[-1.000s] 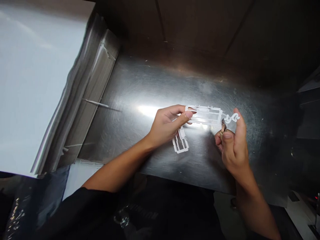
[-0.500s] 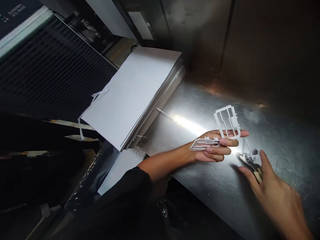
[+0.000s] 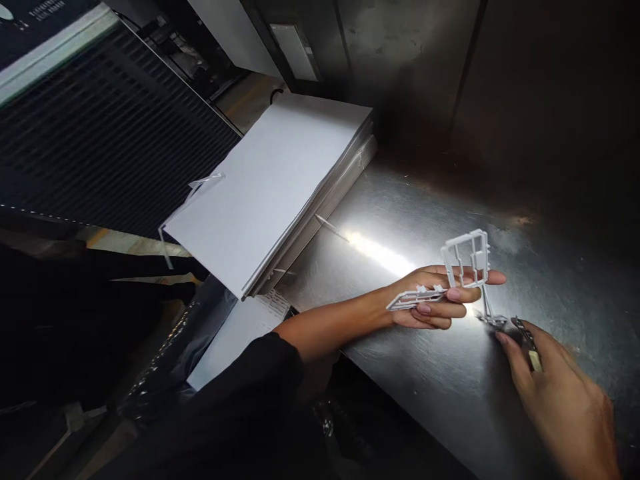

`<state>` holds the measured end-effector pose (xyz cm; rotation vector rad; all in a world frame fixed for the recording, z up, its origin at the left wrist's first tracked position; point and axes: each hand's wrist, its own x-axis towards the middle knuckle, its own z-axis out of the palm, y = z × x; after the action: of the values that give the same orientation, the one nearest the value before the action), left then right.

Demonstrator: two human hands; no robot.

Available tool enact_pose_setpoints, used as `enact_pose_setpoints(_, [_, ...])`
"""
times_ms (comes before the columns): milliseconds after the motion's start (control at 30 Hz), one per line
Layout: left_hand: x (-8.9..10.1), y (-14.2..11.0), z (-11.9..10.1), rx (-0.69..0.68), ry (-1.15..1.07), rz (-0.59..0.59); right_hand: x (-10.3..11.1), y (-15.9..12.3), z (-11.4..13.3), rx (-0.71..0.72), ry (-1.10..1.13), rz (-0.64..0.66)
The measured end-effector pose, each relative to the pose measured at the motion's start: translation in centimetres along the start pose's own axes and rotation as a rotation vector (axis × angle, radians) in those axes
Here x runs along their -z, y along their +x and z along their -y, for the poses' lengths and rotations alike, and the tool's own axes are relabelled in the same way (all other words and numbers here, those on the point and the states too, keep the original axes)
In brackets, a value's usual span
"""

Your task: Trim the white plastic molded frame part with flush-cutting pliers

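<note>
My left hand (image 3: 431, 319) is closed around two white plastic frames. One openwork frame (image 3: 481, 260) stands up from the fingertips, with thin bars across it. The other frame (image 3: 413, 297) lies nearly flat along the palm. Just past those fingertips, a thin white plastic runner (image 3: 493, 320) slants down below the upright frame; what bears it is hard to make out. My right hand (image 3: 565, 387) is wrapped around a small pair of nippers (image 3: 525, 333) with pale yellow grips. The nippers' metal jaws are close to the runner, apart from it.
A thick stack of white sheets (image 3: 280, 180) rests on the metal table (image 3: 380, 373) to the left. Beside it is a dark ribbed panel (image 3: 125, 127). A metal wall (image 3: 410, 53) rises behind the table. Below the stack lies a white sheet (image 3: 225, 340) by dark plastic wrapping.
The nippers have drawn back from the white runner and tilted in my right hand. My left hand and the frames sit slightly lower and farther right in view.
</note>
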<state>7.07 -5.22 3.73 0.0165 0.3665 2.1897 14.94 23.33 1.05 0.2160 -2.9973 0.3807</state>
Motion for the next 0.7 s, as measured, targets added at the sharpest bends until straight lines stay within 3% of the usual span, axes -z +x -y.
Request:
enact_pose_setpoints(133, [-0.3, 0.3, 1.0, -0.265, 0.296, -0.262, -0.1, 0.2, 1.2, 0.054, 0.042, -0.072])
enact_pose_setpoints(233, [0.1, 0.5, 1.7, -0.382, 0.525, -0.402, -0.5, 0.3, 1.5, 0.153, 0.055, -0.106])
enact_pose_setpoints(367, [0.8, 0.6, 2.4, -0.455, 0.730, -0.420, -0.9, 0.4, 1.5, 0.216, 0.055, -0.128])
enact_pose_setpoints(533, [0.4, 0.4, 2.9, -0.489, 0.742, -0.355, -0.9, 0.3, 1.6, 0.198, 0.071, -0.090])
enact_pose_setpoints(700, [0.0, 0.3, 3.0, -0.476, 0.804, -0.431, -0.7, 0.2, 1.3, 0.176, 0.131, -0.027])
